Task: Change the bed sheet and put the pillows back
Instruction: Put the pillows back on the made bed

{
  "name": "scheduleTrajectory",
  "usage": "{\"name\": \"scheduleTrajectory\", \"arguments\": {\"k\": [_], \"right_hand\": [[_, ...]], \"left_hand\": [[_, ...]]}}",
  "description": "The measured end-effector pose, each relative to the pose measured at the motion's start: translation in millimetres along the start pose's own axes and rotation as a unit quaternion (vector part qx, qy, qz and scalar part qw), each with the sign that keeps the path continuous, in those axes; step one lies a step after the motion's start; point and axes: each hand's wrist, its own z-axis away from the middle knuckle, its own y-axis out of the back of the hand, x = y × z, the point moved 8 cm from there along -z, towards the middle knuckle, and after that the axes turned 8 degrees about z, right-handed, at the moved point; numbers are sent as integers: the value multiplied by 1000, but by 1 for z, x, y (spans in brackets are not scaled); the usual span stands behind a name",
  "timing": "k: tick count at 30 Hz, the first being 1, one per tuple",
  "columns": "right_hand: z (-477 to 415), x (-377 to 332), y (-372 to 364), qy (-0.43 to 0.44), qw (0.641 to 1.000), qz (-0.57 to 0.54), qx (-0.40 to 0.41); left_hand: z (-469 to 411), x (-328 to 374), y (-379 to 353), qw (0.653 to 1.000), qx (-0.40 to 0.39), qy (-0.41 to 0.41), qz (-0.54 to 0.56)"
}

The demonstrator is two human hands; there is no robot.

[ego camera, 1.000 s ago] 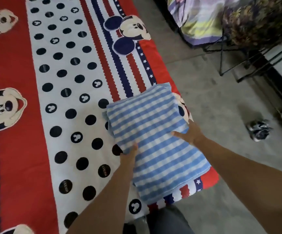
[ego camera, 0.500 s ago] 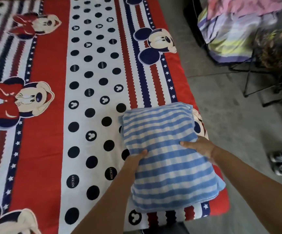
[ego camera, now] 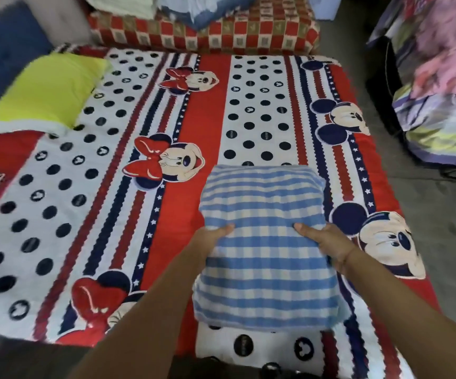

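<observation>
- At the far left, a navy padded cushion (ego camera: 5, 47) stands against the head of the bed, its edges blurred.
- Just beside it, a lime-green pillow (ego camera: 43, 91) lies flat on the bed's far-left corner.
- A red, white and navy cartoon-mouse bed sheet (ego camera: 215, 113) is spread over the mattress, with polka-dot bands, scalloped stripes and star borders running along it.
- Beyond the bed's far edge sits a red-and-cream checked mattress (ego camera: 221, 34), touching the bed, with blue and white fabric (ego camera: 194, 9) heaped on top.
- The left hand (ego camera: 211, 237) grips the left edge of a folded blue-and-white checked cloth (ego camera: 265, 203); the thumb lies on top and the fingers are tucked out of sight underneath.
- The cloth is a thick, rectangular bundle held over the near-right part of the bed, between the two hands; whether its underside touches the sheet cannot be told.
- The right hand (ego camera: 330, 244) clasps the cloth's right edge in the same way, thumb pressed on top, fingers hidden below.
- Right of the bed is a bare grey concrete floor (ego camera: 418, 203).
- At the far right, floral bedding (ego camera: 440, 119) in pink, purple and yellow hangs in a blurred heap, well apart from the cloth.
</observation>
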Motion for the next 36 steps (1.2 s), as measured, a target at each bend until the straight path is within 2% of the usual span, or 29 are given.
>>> {"name": "scheduleTrajectory", "arguments": {"k": [10,15,20,26,36], "right_hand": [[49,-61,-257,50,997,4,-51],[44,-87,-348,67,992,38,-99],[40,-115,-441,98,978,83,-164],[36,-134,-556,98,970,95,-199],[25,-149,-754,65,981,33,-179]], "left_hand": [[90,45,253,996,52,-48,49],[124,55,340,991,90,-73,72],[152,56,426,975,161,-105,109],[178,66,533,966,201,-90,135],[170,109,736,977,175,-66,101]]}}
